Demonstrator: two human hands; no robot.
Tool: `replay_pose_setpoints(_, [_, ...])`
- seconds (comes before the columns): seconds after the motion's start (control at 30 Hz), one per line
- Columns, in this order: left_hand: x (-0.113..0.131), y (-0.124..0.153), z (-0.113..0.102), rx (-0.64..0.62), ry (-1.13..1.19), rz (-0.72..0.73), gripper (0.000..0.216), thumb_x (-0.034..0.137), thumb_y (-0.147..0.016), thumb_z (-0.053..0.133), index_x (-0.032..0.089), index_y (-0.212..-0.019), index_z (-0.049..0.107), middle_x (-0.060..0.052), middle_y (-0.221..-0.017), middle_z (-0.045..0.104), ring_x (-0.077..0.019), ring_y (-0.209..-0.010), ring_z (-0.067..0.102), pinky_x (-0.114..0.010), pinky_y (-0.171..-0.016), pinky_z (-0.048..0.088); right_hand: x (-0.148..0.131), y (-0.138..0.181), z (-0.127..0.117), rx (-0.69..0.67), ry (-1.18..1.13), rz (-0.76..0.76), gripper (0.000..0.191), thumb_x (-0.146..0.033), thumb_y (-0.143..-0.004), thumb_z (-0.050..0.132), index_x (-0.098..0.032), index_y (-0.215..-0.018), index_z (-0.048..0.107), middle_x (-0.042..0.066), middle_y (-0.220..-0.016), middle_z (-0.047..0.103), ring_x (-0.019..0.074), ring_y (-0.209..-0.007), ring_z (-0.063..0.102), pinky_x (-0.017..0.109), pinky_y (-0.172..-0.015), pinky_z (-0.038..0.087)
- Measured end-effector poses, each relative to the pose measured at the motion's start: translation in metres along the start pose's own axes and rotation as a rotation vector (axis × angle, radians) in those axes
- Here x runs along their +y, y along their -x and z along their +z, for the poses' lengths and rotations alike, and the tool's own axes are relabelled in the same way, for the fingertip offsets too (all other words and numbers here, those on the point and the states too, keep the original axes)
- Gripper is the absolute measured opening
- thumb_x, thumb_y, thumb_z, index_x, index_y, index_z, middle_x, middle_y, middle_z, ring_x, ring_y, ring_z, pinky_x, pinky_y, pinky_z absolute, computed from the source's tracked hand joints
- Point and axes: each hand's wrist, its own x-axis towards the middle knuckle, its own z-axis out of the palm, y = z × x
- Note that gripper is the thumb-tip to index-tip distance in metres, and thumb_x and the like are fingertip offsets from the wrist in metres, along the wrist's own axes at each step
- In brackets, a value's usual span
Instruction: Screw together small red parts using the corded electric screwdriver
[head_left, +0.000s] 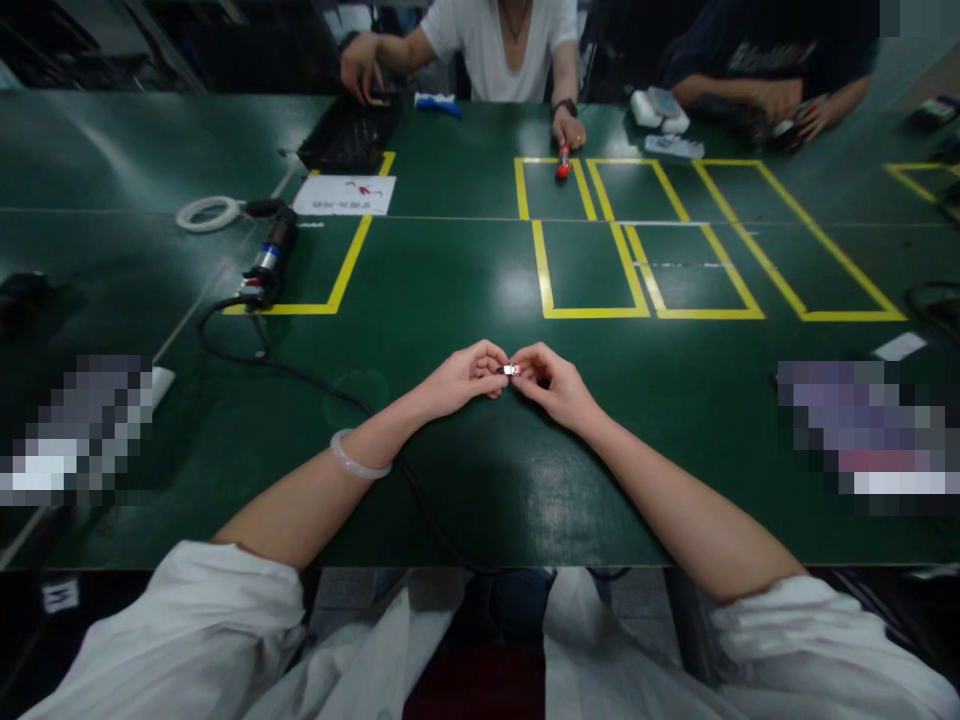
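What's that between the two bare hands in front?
The head view shows a small shiny piece there, held by the left hand and right hand together; it's too small to identify.

green table (450,270) | yellow tape outlines (596,313) | black tray (346,142) | corded tool (273,248)

I pinch a small shiny part (511,370) between the fingers of my left hand (472,380) and my right hand (553,384), over the green table (457,490). To my left lies a corded tool (271,250), near a coil of white tubing (184,216) and a white sheet (334,198). Opposite me, a person in white (510,65) has one hand on a red object (563,166).
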Motion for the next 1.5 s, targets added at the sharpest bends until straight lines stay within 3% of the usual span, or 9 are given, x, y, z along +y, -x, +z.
replay_pose_setpoints(0.3, [-0.0017,-0.0014,-0.0007,-0.035,-0.028,-0.011,0.038,0.047,-0.089,0.063,0.010,-0.097,0.056,-0.006,-0.083,0.064,-0.0120,-0.073,0.061,-0.027,-0.072,0.051,-0.0024,0.0004,-0.0015,0.051,-0.011,-0.003,0.022,-0.042,-0.089,0.066,-0.021,-0.097,0.063,0.002,-0.084,0.065,0.0143,-0.072,0.060,0.028,-0.064,0.047])
replay_pose_setpoints(0.53, [0.0025,0.0011,0.0033,-0.007,-0.031,0.012,0.036,0.033,-0.083,0.071,0.012,-0.105,0.053,-0.003,-0.084,0.062,-0.0111,-0.074,0.061,-0.025,-0.072,0.051,0.0018,-0.0004,-0.0015,0.041,-0.164,0.092,0.031,-0.049,-0.087,0.067,-0.019,-0.091,0.060,0.001,-0.077,0.066,0.0133,-0.068,0.061,0.028,-0.066,0.050])
replay_pose_setpoints(0.67, [-0.0007,0.0000,0.0026,-0.008,-0.022,0.000,0.035,0.037,-0.086,0.068,0.011,-0.103,0.052,-0.005,-0.086,0.063,-0.0116,-0.074,0.062,-0.026,-0.071,0.052,0.0030,0.0002,-0.0008,0.010,-0.198,0.080,0.030,-0.045,-0.088,0.068,-0.020,-0.101,0.058,0.000,-0.076,0.065,0.0123,-0.066,0.061,0.027,-0.064,0.049])
replay_pose_setpoints(0.9, [-0.0055,-0.0021,0.0000,0.011,-0.011,-0.009,0.037,0.042,-0.086,0.066,0.011,-0.101,0.053,-0.003,-0.081,0.062,-0.0112,-0.071,0.061,-0.026,-0.070,0.053,0.0028,0.0003,0.0010,-0.008,-0.089,-0.003,0.029,-0.037,-0.082,0.074,-0.021,-0.100,0.057,0.001,-0.086,0.065,0.0114,-0.067,0.057,0.025,-0.060,0.045])
replay_pose_setpoints(1.07, [-0.0020,0.0003,0.0028,0.026,-0.006,0.012,0.039,0.035,-0.082,0.072,0.012,-0.106,0.052,-0.002,-0.086,0.060,-0.0110,-0.075,0.061,-0.024,-0.068,0.053,0.0052,0.0000,0.0010,0.016,-0.114,0.035,0.028,-0.040,-0.084,0.071,-0.021,-0.100,0.060,0.002,-0.086,0.067,0.0140,-0.074,0.061,0.027,-0.065,0.047])
replay_pose_setpoints(1.23, [-0.0017,0.0002,0.0016,0.001,-0.034,0.013,0.034,0.036,-0.084,0.070,0.011,-0.101,0.053,-0.003,-0.083,0.061,-0.0111,-0.075,0.061,-0.024,-0.070,0.053,0.0004,-0.0002,0.0001,0.042,-0.076,0.073,0.030,-0.047,-0.084,0.069,-0.020,-0.095,0.063,0.002,-0.081,0.067,0.0145,-0.071,0.061,0.028,-0.065,0.047])
replay_pose_setpoints(1.5, [-0.0008,-0.0006,-0.0010,-0.047,-0.104,0.011,0.038,0.047,-0.092,0.058,0.009,-0.093,0.057,-0.005,-0.078,0.064,-0.0113,-0.068,0.061,-0.024,-0.067,0.049,-0.0011,-0.0011,-0.0021,0.030,0.097,0.091,0.031,-0.045,-0.092,0.058,-0.018,-0.080,0.064,0.001,-0.070,0.063,0.0132,-0.064,0.054,0.027,-0.063,0.041])
